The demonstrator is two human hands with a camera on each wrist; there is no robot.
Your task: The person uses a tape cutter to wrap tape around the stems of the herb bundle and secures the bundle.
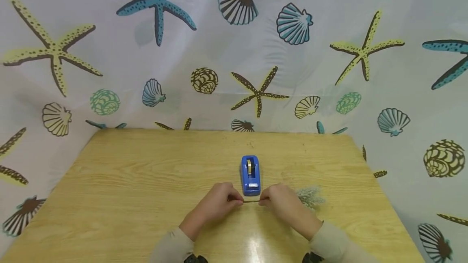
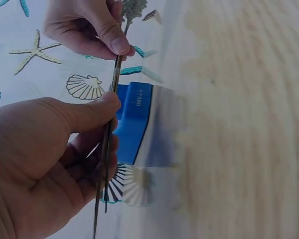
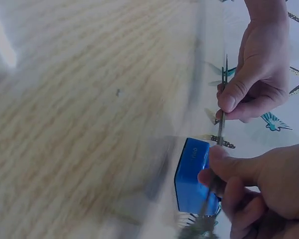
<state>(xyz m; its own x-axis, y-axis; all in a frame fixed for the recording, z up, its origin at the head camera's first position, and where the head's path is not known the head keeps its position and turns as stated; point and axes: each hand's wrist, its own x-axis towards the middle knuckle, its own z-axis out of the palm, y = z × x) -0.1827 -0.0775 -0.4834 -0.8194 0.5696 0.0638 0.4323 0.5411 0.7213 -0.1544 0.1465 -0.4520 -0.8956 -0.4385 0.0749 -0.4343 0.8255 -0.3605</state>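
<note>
Thin brown stems (image 1: 251,201) stretch between my two hands, just in front of a blue tape dispenser (image 1: 250,188). My left hand (image 1: 218,200) pinches them between thumb and fingers; in the left wrist view two stem ends (image 2: 100,191) stick out below that hand. The right hand (image 1: 284,203) pinches the stems a short way along, thumb on top. Beyond it spreads the pale grey-green, fluffy head of the dried flowers (image 1: 310,197). A lighter patch shows on the stems between the hands in the left wrist view.
The dispenser carries a roll of tape (image 1: 250,167) and stands on the wood-grain table (image 1: 146,165). A white cloth (image 1: 175,60) printed with starfish and shells hangs behind the table and along its sides.
</note>
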